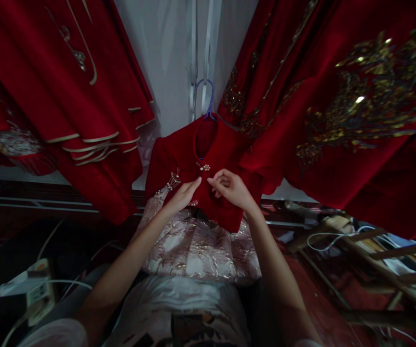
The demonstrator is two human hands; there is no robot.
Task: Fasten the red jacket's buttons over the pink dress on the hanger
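Note:
A short red jacket (179, 149) with a round neckline hangs on a purple hanger (210, 99) in front of me. Pearly bead clasps (204, 167) decorate its front. My left hand (185, 195) is over the jacket's front below the neckline, fingers nearly straight and pressed together at the tips. Close beside it, my right hand (232, 189) is closed in a pinch, its other fingers curled. Whatever is between the fingertips of either hand is too small to see. Pale pink brocade fabric (200, 246) with metallic patterning spreads below the jacket over my lap.
Red garments with pale piping (95, 115) hang at left. Others with gold sequin embroidery (374, 101) hang at right. A power strip (40, 291) with white cables lies at lower left. A wooden frame (377, 262) with items and a white cable stands at lower right.

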